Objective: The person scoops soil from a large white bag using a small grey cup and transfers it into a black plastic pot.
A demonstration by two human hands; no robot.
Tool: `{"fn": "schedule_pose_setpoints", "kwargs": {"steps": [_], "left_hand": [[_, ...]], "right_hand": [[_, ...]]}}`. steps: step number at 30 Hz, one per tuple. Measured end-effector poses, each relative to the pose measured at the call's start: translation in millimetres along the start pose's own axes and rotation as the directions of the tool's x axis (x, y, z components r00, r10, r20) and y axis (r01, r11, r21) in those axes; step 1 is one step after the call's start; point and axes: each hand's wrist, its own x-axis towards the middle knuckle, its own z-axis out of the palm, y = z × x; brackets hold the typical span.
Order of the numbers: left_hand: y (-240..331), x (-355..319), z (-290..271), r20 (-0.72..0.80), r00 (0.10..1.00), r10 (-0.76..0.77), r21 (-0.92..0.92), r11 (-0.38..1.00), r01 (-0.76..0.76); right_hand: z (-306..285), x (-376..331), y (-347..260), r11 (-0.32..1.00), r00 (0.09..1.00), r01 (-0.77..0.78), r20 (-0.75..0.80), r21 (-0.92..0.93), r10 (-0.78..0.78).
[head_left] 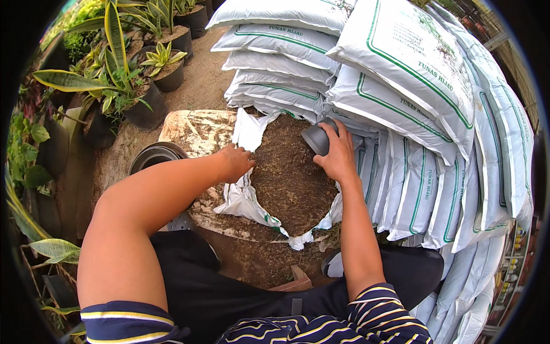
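Landmark: the opened white plastic sack (232, 202), filled with brown crumbly soil (291, 183). On its near side, your black-trousered legs (186, 261) are folded apart. At its left rim, your left hand (236, 163) has curled fingers; cannot tell whether they pinch the plastic. Left of the sack: nested dark-grey round pots (150, 156). At the sack's far-right edge, your right hand (338, 150) has its fingers wrapped around a dark-grey round plastic pot (313, 140), tilted over the soil. Right of and beyond the sack: piled white sacks with green lines (409, 80). Far left of it: yellow-edged green plants (116, 49) in black pots (146, 108).
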Motion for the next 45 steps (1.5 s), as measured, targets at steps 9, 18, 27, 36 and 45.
{"fn": "schedule_pose_setpoints", "kwargs": {"steps": [9,18,27,36,45], "left_hand": [[-3,11,-2,-0.006,1.0,0.022,-0.092,0.996,-0.022],[17,15,26,0.117,0.988,0.1,-0.178,0.981,-0.079],[-10,23,23,0.037,0.978,0.205,-0.323,0.929,-0.182],[-3,30,1,0.167,0.95,0.265,-0.27,0.939,-0.214],[47,2,26,0.073,0.984,0.163,0.083,0.982,-0.169]], "right_hand": [[66,8,-19,0.84,0.883,0.47,0.144,-0.272,-0.447],[9,0,-33,0.825,0.871,0.489,0.205,-0.284,-0.446],[-12,-44,-41,0.996,0.999,-0.046,-0.018,0.074,0.048],[51,-98,-56,0.989,0.986,0.116,0.106,0.096,-0.126],[40,-95,-71,0.996,1.0,0.008,0.022,0.085,-0.01]]}}
